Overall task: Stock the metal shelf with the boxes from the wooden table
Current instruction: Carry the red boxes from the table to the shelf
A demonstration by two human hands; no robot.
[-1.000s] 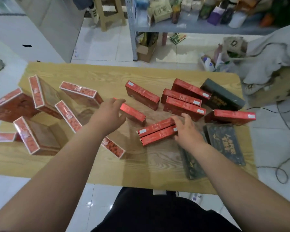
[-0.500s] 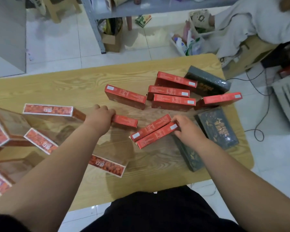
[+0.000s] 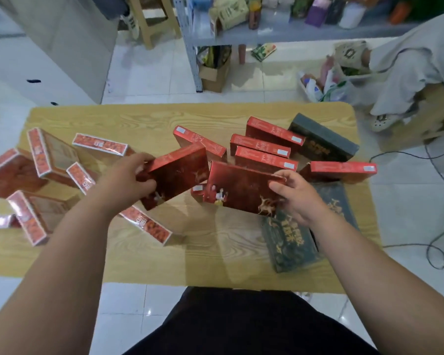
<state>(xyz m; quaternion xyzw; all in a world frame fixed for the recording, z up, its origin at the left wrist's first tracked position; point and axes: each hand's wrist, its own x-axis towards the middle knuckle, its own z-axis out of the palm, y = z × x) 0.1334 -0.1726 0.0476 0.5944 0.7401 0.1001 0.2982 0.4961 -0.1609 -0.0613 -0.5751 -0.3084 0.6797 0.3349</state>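
My left hand (image 3: 128,178) grips a dark red flat box (image 3: 178,175) by its left end, tilted up above the wooden table (image 3: 215,257). My right hand (image 3: 295,196) holds a second red box (image 3: 239,189) by its right edge, its printed face turned toward me. Several more red boxes (image 3: 264,160) lie behind them on the table. Lighter orange-red boxes (image 3: 51,155) are scattered at the left. Dark green boxes (image 3: 290,244) lie at the right, partly under my right wrist. The metal shelf (image 3: 272,32) stands beyond the table, its lower board crowded with goods.
A cardboard carton (image 3: 215,73) stands on the floor by the shelf leg. A wooden stool (image 3: 154,19) is at the back. A chair draped in grey cloth (image 3: 415,73) stands at the right, with bags (image 3: 326,83) beside it. A black cable (image 3: 436,242) trails across the tiles at right.
Both hands have lifted a red box each off the table and tipped them up; before, the boxes lay flat under my fingers. The camera has tilted up toward the shelf.
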